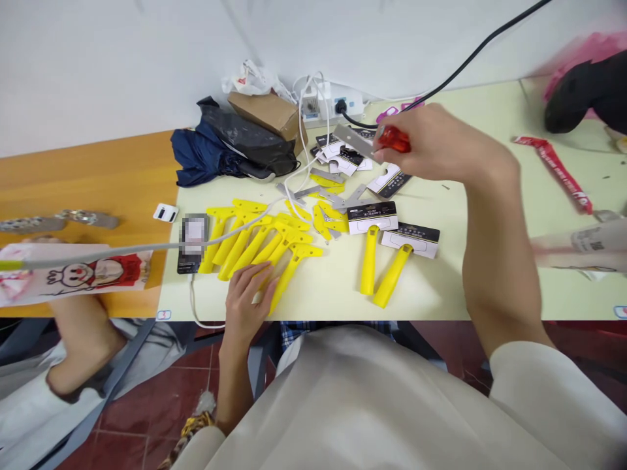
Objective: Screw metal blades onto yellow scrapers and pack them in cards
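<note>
My right hand point(421, 143) is raised over the back of the table, closed round a red-handled screwdriver point(393, 139). A flat grey metal blade point(353, 140) juts from the left side of the same fingers. My left hand point(247, 300) rests on a row of yellow scraper handles point(247, 251). Its fingers lie over them with the thumb apart; whether it grips one is not clear. Two more yellow scrapers point(368, 261) with black-and-white header cards point(372, 217) lie to the right. Loose metal blades point(356, 196) and small yellow pieces point(321, 222) are heaped behind the handles.
A phone point(192, 258) with a white cable lies left of the handles. Behind are a dark blue bundle point(203, 153), a cardboard box point(269, 116) and a power strip point(355, 104). A red strap point(558, 166) lies at right. Another person's arm point(88, 333) is at left.
</note>
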The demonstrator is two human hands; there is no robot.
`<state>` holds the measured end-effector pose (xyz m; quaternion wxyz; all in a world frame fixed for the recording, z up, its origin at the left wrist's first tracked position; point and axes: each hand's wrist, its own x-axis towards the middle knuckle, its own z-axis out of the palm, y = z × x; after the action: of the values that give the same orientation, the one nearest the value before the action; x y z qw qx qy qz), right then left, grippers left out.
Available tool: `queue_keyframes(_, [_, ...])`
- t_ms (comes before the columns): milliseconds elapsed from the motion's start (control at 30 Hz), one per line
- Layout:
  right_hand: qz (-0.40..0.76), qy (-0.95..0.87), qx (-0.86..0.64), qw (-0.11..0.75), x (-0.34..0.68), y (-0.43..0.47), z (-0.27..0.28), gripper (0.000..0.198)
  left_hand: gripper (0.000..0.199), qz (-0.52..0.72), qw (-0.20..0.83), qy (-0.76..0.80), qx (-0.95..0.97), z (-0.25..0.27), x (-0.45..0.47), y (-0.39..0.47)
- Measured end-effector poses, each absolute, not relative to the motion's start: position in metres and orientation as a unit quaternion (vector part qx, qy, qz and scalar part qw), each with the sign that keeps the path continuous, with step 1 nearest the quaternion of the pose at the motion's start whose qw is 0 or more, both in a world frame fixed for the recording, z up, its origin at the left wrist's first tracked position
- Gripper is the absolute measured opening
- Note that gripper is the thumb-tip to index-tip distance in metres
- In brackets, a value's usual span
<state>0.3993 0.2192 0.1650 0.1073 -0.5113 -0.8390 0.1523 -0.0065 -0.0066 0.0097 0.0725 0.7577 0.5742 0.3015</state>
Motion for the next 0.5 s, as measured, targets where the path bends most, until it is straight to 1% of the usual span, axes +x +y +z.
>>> queue_keyframes(67, [0.132, -0.829, -0.527, 0.131, 0.407, 0.209, 0.18, 0.022, 0.032, 0.282, 0.085, 0.569, 0.768, 0.011, 0.003, -0.004])
queue_keyframes(100, [0.125, -0.824, -0.536, 0.137, 0.41, 0.204, 0.186, 0.02, 0.038, 0.269, 0.087, 0.568, 0.773, 0.011, 0.009, -0.003])
queue_keyframes(200, [0.126, -0.813, -0.553, 0.129, 0.412, 0.194, 0.193, 0.018, 0.058, 0.219, 0.072, 0.575, 0.785, 0.006, 0.029, 0.004])
queue_keyframes(233, [0.133, -0.815, -0.551, 0.122, 0.412, 0.193, 0.193, 0.019, 0.058, 0.205, 0.065, 0.577, 0.788, 0.003, 0.034, 0.007])
queue_keyframes(367, [0.15, -0.837, -0.518, 0.096, 0.406, 0.191, 0.186, 0.026, 0.042, 0.19, 0.071, 0.577, 0.791, -0.002, 0.048, 0.014])
queue_keyframes(500, [0.155, -0.841, -0.513, 0.073, 0.404, 0.189, 0.186, 0.031, 0.041, 0.228, 0.123, 0.55, 0.794, 0.025, 0.057, 0.012])
